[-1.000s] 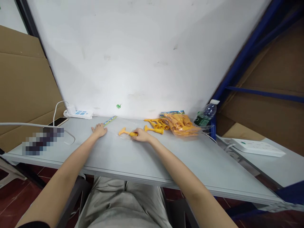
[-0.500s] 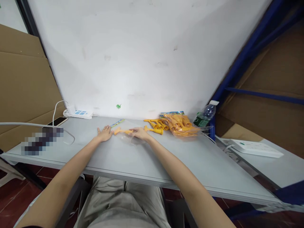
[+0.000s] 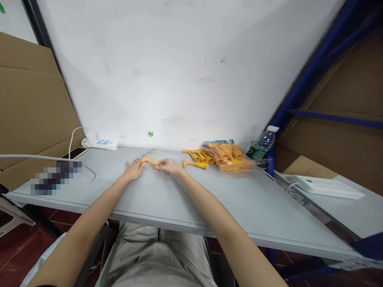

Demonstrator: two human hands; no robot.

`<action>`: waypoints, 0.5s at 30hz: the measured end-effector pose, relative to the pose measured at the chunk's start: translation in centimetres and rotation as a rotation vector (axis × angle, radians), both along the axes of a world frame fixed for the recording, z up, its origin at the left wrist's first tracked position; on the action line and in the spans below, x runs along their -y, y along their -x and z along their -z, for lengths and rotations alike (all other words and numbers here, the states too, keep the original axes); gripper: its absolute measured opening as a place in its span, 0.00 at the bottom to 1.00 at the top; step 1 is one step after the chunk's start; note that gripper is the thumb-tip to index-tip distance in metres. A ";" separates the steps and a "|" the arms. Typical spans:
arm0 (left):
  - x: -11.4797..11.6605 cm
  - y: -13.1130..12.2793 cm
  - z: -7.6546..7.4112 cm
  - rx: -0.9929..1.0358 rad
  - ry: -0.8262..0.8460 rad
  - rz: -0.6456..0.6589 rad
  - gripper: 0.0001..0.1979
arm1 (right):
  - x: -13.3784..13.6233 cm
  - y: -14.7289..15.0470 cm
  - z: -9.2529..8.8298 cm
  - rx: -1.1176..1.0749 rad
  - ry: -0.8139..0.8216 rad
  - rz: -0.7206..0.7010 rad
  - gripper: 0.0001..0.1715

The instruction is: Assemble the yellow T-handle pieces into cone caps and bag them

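My left hand (image 3: 134, 170) lies on the table with its fingers spread, at the edge of a clear plastic bag (image 3: 165, 172) with a colourful printed header strip (image 3: 149, 153). My right hand (image 3: 170, 166) is closed on the end of a yellow forked plastic piece (image 3: 148, 159), which seems to be within the bag; the film's edges are hard to make out. The fork points to my left fingertips. Just right of my right hand lies a loose yellow plastic piece (image 3: 195, 164) with a crosswise end. Behind it are several yellow forked pieces (image 3: 196, 154) with hollow ends.
At the right, a clear bag of yellow pieces (image 3: 230, 157) lies beside a tilted water bottle (image 3: 261, 143). A power strip (image 3: 104, 143), a phone (image 3: 74, 153) and a white cable (image 3: 44, 156) are at the left. Another power strip (image 3: 329, 187) sits on the right-hand surface.
My right hand has moved left with the yellow forked piece, bringing its fork up to my left hand and the header strip. My left hand stays nearly in place.
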State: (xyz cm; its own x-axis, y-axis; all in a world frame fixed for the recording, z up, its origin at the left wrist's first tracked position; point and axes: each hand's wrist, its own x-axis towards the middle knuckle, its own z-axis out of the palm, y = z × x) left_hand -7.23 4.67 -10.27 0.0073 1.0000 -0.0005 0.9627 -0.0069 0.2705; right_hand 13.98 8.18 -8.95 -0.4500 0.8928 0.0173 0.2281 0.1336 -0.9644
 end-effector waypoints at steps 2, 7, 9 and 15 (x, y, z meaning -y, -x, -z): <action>0.0 0.0 0.1 0.016 -0.019 -0.006 0.33 | -0.3 0.1 -0.3 0.011 0.014 -0.020 0.17; -0.2 0.2 0.2 0.030 -0.047 0.004 0.31 | -0.9 0.1 -0.9 0.071 0.022 -0.109 0.18; -0.1 0.2 0.2 0.035 -0.058 0.008 0.30 | -0.8 0.0 -1.1 0.103 0.025 -0.148 0.19; 0.3 0.0 -0.6 0.060 -0.067 -0.027 0.29 | -0.3 -1.1 -2.0 0.273 -0.137 -0.089 0.20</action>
